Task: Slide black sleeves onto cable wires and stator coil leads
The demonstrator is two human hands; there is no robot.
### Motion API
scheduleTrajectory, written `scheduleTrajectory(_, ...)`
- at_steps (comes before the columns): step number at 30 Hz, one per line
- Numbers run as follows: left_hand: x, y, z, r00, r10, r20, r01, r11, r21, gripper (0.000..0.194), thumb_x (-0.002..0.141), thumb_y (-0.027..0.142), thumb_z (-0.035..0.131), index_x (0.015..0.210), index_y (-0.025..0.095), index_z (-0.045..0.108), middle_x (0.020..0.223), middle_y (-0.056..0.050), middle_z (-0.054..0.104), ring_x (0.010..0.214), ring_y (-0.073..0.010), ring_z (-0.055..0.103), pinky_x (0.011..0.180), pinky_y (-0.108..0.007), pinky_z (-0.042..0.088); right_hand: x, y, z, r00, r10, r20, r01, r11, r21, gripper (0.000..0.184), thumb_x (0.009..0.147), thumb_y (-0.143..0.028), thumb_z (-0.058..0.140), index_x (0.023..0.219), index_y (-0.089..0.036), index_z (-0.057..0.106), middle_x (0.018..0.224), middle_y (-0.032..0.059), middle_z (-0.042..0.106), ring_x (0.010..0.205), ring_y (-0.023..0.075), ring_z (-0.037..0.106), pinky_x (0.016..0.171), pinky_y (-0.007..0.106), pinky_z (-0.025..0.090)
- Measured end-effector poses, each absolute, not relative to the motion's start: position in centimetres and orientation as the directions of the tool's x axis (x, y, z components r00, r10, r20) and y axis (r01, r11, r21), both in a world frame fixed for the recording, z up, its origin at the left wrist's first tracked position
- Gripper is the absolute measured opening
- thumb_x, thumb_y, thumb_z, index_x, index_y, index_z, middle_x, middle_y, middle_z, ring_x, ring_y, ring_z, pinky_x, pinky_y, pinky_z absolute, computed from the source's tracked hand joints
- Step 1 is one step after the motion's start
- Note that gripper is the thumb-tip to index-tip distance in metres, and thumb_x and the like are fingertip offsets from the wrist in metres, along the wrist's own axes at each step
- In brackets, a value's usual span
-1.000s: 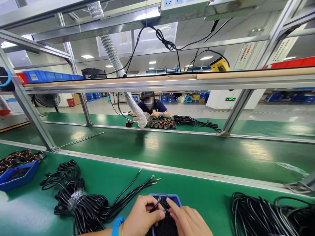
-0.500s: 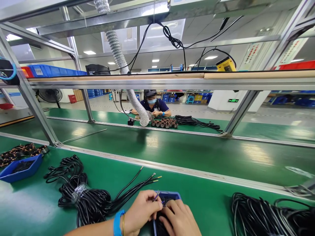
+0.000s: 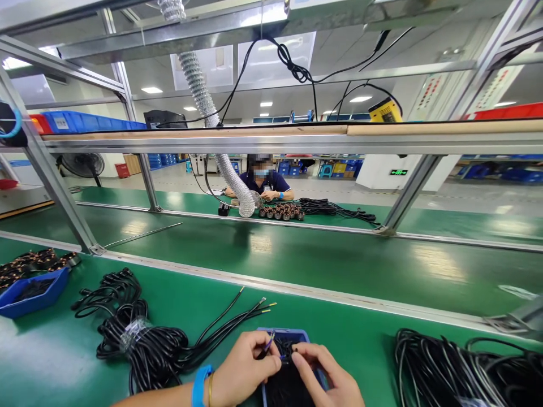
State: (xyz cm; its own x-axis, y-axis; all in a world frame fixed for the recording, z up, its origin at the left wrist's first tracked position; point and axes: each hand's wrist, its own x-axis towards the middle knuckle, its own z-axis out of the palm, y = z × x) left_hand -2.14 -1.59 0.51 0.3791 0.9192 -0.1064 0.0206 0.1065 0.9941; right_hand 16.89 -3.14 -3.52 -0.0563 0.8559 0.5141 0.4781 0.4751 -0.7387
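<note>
My left hand (image 3: 248, 364) is closed in a pinch on a cable end (image 3: 270, 341) whose thin inner wires, one of them bluish, stick out past the thumb. Thumb and forefinger of my right hand (image 3: 331, 376) pinch a small dark piece (image 3: 295, 349), too small to make out its kind. Both hands are over a blue bin (image 3: 271, 329) filled with small black pieces (image 3: 288, 384). Just left of them lies a tied bundle of black cables (image 3: 156, 345), some with bare tips pointing toward the bin.
More black cables (image 3: 441, 367) lie at the right. At the far left are a second blue bin (image 3: 51, 294) and copper-wound parts (image 3: 31, 263). A metal frame bar (image 3: 254, 282) runs behind my hands. Across the bench sits a person (image 3: 271, 183) beside a silver duct (image 3: 237, 186).
My right hand has drawn back to the right from my left hand and now pinches a small dark piece above the bin. My left hand keeps its hold on the cable.
</note>
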Motion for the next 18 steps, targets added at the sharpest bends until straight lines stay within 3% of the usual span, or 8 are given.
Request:
scheduleTrajectory(5,-2.3,-1.7,0.3,0.396,0.914,-0.088,0.049,0.074,0.996,0.014,0.071,0.030,0.060,0.071,0.018,0.052,0.067,0.004,0.046,0.064,-0.0124,0.042,0.057,-0.024,0.035,16.5,-3.5,-2.8,-0.014,0.868,0.496,0.389,0.462,-0.797,0.013,0.090,-0.036,0.069,0.092,-0.026,0.077,0.084,0.0014,0.076,0.077,0.0162,0.074,0.073,0.019,0.058)
scheduleTrajectory(18,-2.4,-1.9,1.3,0.404,0.911,-0.083,0.097,0.047,0.994,0.008,0.070,0.024,0.061,0.070,0.019,0.055,0.066,0.004,0.046,0.067,-0.0134,0.043,0.065,-0.025,0.037,16.8,-3.5,-1.5,-0.111,0.795,0.596,0.459,0.573,-0.679,0.013,0.094,-0.032,0.065,0.091,-0.025,0.075,0.082,0.0040,0.076,0.075,0.0186,0.072,0.070,0.024,0.059)
